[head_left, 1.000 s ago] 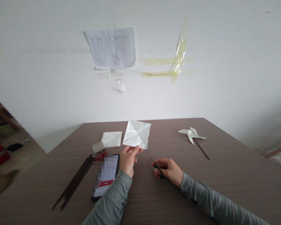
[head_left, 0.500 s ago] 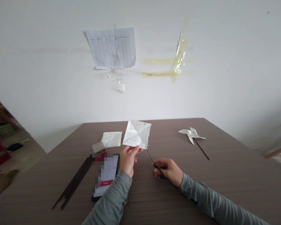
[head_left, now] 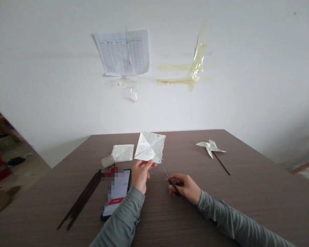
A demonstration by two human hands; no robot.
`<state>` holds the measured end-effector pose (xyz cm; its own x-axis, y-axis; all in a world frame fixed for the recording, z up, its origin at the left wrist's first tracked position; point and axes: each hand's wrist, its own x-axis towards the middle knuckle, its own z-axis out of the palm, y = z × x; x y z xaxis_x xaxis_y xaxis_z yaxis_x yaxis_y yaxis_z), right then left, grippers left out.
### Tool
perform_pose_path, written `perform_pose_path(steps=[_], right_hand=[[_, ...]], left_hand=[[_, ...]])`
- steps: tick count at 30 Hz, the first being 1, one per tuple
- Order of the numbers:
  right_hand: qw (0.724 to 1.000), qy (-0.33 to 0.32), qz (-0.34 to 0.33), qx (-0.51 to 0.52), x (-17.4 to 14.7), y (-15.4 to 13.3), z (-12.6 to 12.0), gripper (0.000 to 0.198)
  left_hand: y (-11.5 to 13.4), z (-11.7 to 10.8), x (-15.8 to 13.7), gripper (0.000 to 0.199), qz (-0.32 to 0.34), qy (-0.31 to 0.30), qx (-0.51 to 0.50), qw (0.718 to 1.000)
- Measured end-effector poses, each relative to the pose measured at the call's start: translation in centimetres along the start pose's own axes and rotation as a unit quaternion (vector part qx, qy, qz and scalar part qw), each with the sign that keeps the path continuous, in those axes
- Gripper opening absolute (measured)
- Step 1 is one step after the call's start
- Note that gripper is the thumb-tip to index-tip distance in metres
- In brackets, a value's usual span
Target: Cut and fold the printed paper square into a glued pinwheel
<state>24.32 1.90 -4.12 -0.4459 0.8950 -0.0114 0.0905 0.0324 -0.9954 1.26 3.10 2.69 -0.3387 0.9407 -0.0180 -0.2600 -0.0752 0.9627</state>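
Between the thumb and fingers of my left hand point(head_left: 141, 175) is a printed square of paper point(head_left: 150, 146) with diagonal creases, pinched at its lower edge and raised above the table. My right hand point(head_left: 185, 187) grips a pair of scissors point(head_left: 167, 173) by the dark handles. Their blades reach up and left to the paper's lower right corner, where the tips meet it. How far the blades are into the paper is too small to tell. A finished paper pinwheel point(head_left: 210, 148) on a dark stick lies to the right.
A stack of paper squares point(head_left: 123, 153) lies behind a small clear-lidded box point(head_left: 109, 162). Left of my forearm are a phone point(head_left: 118, 195) and several dark sticks point(head_left: 81, 197) on the brown table point(head_left: 247, 206). A printed sheet point(head_left: 123, 53) hangs on the wall behind.
The paper and the scissors have shifted very slightly to the left together. Both hands keep their hold; nothing else has visibly moved.
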Motion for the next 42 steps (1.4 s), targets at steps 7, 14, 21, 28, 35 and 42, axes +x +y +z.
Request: perform_pose_path(steps=[7, 14, 21, 28, 35, 42], right_hand=[[1.0, 0.002, -0.005, -0.007, -0.01, -0.08, -0.14, 0.075], [1.0, 0.007, -0.006, 0.003, 0.01, -0.18, -0.06, 0.077], [1.0, 0.016, -0.014, -0.007, -0.01, -0.02, -0.05, 0.072], [1.0, 0.016, -0.01, -0.022, -0.02, 0.06, 0.04, 0.067], [1.0, 0.01, -0.013, -0.011, -0.02, 0.0, 0.06, 0.063], [1.0, 0.011, -0.007, -0.02, -0.16, -0.21, 0.05, 0.067]], left_hand=[[0.12, -0.08, -0.16, 0.036, 0.002, -0.006, 0.005, 1.0], [0.27, 0.21, -0.23, 0.031, -0.008, 0.002, 0.025, 1.0], [0.26, 0.18, -0.18, 0.032, -0.005, 0.0, 0.011, 1.0], [0.25, 0.04, -0.14, 0.033, -0.001, -0.004, 0.013, 1.0], [0.14, 0.18, -0.21, 0.034, -0.003, -0.002, 0.011, 1.0], [0.57, 0.38, -0.44, 0.027, -0.011, 0.005, 0.01, 1.0]])
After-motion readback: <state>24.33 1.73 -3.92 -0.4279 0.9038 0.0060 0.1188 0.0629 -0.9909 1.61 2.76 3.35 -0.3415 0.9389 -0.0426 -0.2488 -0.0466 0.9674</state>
